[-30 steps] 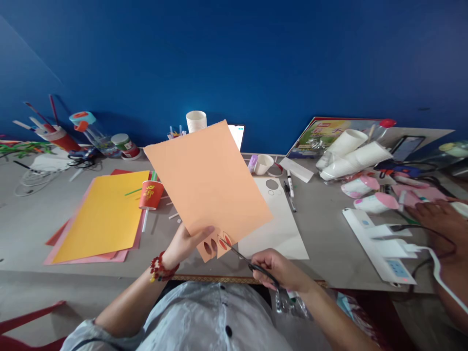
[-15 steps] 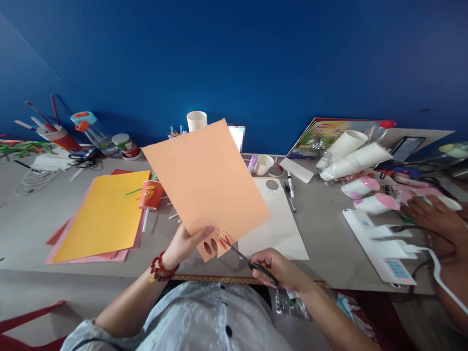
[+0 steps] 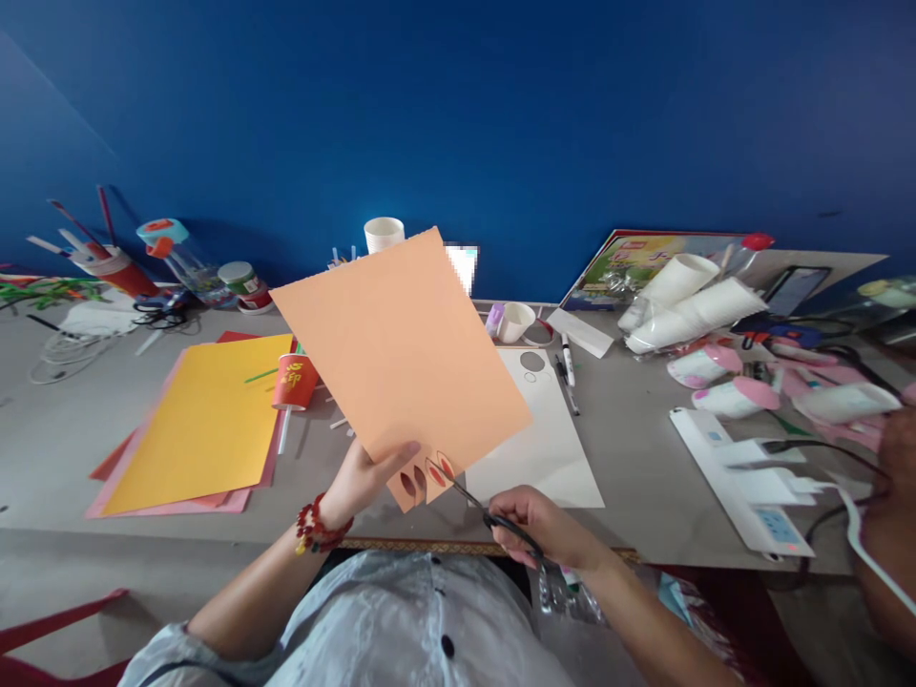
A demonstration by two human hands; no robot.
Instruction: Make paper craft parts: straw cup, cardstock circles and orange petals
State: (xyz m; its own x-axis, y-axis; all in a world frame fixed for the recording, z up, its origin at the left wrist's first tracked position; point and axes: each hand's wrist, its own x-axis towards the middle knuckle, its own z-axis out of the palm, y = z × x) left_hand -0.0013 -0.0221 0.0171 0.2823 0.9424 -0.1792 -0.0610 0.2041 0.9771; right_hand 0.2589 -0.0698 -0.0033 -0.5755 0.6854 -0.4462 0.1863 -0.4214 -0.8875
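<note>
A large sheet of orange paper (image 3: 401,353) is held up above the table by my left hand (image 3: 362,482), thumb on its front face and fingers hidden behind. Along its lower edge are pointed oval shapes (image 3: 440,469), two coloured red inside drawn outlines, beside two dark ovals. My right hand (image 3: 533,525) grips black-handled scissors (image 3: 472,498), fingers closed round the handles. The blades reach the sheet's bottom edge beside the red ovals. Under the orange sheet, partly covered, lies white paper (image 3: 544,448) with a dark circle and small drawn rings.
Yellow paper (image 3: 207,420) tops a coloured stack at left, beside a red paper cup (image 3: 294,382). Pens (image 3: 568,382) lie right of the white sheet. A power strip (image 3: 737,487), pink-and-white cups (image 3: 737,396) and bagged white cups (image 3: 694,315) occupy the right. Another person's arm (image 3: 891,534) shows at the right edge.
The orange sheet has shifted very slightly up and left, the scissors staying at its lower edge. At the right, the other person's hand has drawn back from the pink items toward the frame edge.
</note>
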